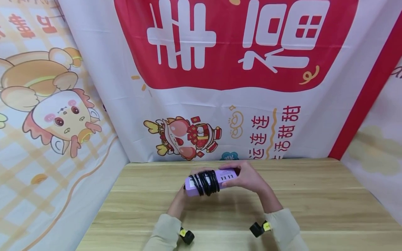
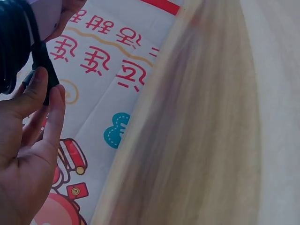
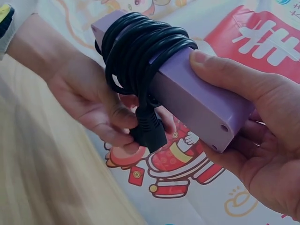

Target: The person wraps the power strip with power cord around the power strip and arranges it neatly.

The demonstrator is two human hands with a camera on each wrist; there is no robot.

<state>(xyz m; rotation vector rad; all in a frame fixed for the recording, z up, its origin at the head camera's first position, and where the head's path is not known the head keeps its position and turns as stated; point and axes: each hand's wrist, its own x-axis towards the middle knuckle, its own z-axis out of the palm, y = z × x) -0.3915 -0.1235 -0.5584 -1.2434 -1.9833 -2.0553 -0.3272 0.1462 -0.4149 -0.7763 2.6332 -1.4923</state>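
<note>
A purple power strip (image 1: 226,175) with a black cord (image 1: 205,182) coiled several times round it is held above the table. My right hand (image 1: 248,177) grips its right end, thumb on one face and fingers beneath, as the right wrist view shows. With thumb and fingertips, my left hand (image 3: 86,93) pinches the black plug (image 3: 151,131) at the cord's end, just below the coils. In the left wrist view the left hand (image 2: 33,150) holds that plug (image 2: 47,70) from below. From the head view the strip hides most of the left hand.
The wooden table (image 1: 314,195) spreads beneath both hands. A printed cloth (image 1: 220,104) with red and white characters hangs along its far edge, and another patterned cloth (image 1: 62,181) hangs at the left. Small black wrist cameras sit at both sleeves.
</note>
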